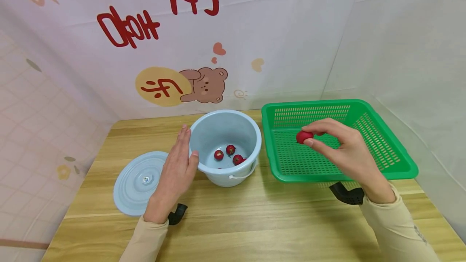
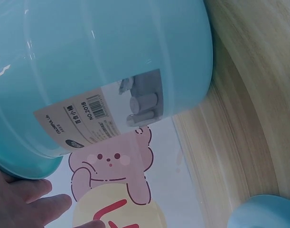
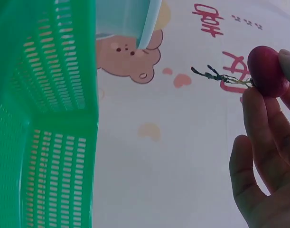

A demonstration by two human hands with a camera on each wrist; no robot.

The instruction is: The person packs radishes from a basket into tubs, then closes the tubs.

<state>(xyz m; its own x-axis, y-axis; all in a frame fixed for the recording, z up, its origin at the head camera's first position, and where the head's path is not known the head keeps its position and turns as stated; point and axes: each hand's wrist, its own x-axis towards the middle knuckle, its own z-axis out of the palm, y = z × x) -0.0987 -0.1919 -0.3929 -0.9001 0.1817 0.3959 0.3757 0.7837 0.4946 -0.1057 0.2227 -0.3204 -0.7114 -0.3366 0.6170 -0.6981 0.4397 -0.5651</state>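
Between thumb and fingertips, my right hand (image 1: 346,148) pinches a small crimson radish (image 1: 304,137) above the green basket (image 1: 395,173). Thin green stalks trail from this radish (image 3: 268,71) in the right wrist view. My left hand (image 1: 178,169) lies with straight fingers along the left side of the light blue bucket (image 1: 225,179). In the left wrist view, the left fingers (image 2: 31,199) are by the bucket's rim. Several similar radishes (image 1: 230,150) lie on the bucket's bottom, partly hidden by its front wall.
A light blue round lid (image 1: 134,185) lies on the wooden table (image 1: 255,225), left of the bucket and partly behind my left hand. The bucket's white handle (image 1: 245,176) hangs at its front. A printed cloth wall (image 1: 291,31) stands behind the table.
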